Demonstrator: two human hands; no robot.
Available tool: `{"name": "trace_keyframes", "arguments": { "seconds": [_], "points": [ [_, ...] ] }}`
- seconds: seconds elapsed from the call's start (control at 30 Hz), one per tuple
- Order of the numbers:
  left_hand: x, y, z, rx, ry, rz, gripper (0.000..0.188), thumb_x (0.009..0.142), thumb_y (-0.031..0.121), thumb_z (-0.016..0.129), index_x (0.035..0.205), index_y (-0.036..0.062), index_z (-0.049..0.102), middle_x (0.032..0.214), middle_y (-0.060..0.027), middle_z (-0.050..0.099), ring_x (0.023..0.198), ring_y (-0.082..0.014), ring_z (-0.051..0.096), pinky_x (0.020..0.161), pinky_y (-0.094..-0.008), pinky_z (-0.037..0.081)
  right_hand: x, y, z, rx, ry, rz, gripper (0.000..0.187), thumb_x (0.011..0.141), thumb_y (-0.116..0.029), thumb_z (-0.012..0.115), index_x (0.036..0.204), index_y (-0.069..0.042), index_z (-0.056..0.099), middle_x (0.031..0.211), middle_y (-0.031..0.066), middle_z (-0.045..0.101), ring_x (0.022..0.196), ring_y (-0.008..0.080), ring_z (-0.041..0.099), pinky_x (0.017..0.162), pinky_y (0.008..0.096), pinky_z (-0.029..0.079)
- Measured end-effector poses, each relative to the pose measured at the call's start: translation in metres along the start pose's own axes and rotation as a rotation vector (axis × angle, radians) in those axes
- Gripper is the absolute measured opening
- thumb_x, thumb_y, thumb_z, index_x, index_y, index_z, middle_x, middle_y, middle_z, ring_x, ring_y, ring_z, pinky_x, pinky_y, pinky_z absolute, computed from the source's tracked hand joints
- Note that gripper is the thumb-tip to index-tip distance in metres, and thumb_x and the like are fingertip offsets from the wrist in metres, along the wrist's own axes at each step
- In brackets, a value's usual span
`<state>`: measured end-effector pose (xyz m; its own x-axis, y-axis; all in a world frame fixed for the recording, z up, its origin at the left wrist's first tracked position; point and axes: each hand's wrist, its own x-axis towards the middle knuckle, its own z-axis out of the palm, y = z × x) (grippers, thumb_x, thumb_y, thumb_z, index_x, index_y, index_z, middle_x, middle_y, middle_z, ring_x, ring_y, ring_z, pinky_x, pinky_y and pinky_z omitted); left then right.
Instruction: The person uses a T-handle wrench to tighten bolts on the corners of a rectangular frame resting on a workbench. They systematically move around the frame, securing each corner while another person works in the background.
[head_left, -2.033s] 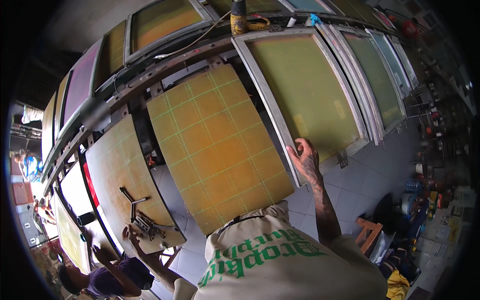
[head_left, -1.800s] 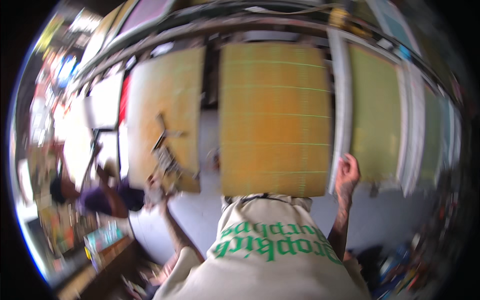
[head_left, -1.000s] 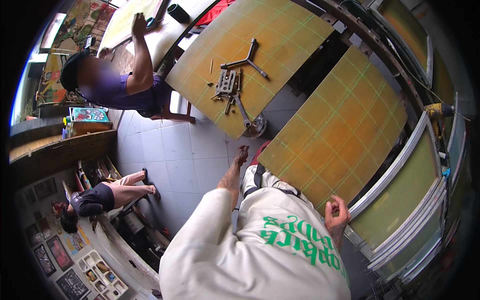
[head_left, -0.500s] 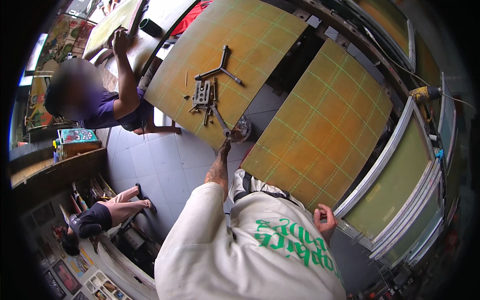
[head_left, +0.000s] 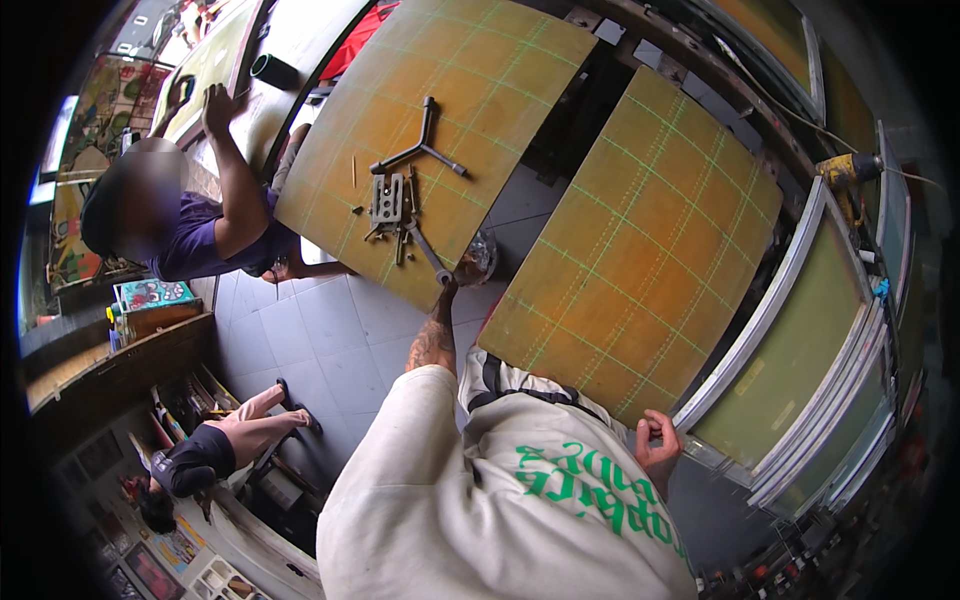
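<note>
My left hand (head_left: 446, 296) is at the near corner of the left grid-marked board (head_left: 520, 70), closed on the end of a grey wrench (head_left: 428, 254); its fingers are partly hidden. Beside it is a crumpled clear plastic piece (head_left: 480, 255). Past the wrench lie a slotted metal block (head_left: 387, 201), a Y-shaped socket wrench (head_left: 420, 146), a thin stick (head_left: 353, 170) and several small bolts. My right hand (head_left: 657, 440) hangs by the near corner of the right grid-marked board (head_left: 640, 240), fingers loosely bent and apart, with nothing seen in it.
A co-worker (head_left: 210, 230) in purple stands left of the board; another person (head_left: 220, 440) is at the lower left. A dark cup (head_left: 274, 71) stands on the table behind. To the right are stacked framed screens (head_left: 780, 380) and a yellow power drill (head_left: 848, 170).
The view has shifted slightly, so the boards and tools appear a little further left. The co-worker's raised hand has moved left. My hands keep about the same places.
</note>
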<state>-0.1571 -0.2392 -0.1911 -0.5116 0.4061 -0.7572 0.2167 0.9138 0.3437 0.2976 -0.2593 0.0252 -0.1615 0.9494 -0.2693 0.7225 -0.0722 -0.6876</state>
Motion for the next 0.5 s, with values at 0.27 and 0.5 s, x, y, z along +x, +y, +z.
{"name": "trace_keyframes", "arguments": {
  "seconds": [0.27,0.5],
  "points": [
    [-0.089,-0.010,-0.024,0.290,-0.019,-0.019,0.025,0.095,0.016,0.055,0.114,0.0038,0.066,0.093,-0.0150,0.070,0.084,-0.0288,0.069,0.071,-0.0432,0.056,-0.009,0.014,0.006,-0.016,-0.028,0.062,0.018,0.090,-0.015,0.069,0.104,-0.003,0.069,0.083,0.0129,0.071,0.073,0.0230,0.070,0.069,0.0331,0.055],
    [-0.154,-0.014,-0.044,0.393,-0.017,-0.057,0.025,0.094,0.013,0.054,0.113,0.0035,0.066,0.095,-0.0160,0.070,0.088,-0.0303,0.069,0.074,-0.0439,0.057,-0.008,0.008,0.012,-0.016,-0.007,0.055,0.016,0.091,-0.012,0.068,0.102,-0.001,0.070,0.074,0.0069,0.067,0.065,0.0121,0.062,0.062,0.0282,0.051]
  ]
}}
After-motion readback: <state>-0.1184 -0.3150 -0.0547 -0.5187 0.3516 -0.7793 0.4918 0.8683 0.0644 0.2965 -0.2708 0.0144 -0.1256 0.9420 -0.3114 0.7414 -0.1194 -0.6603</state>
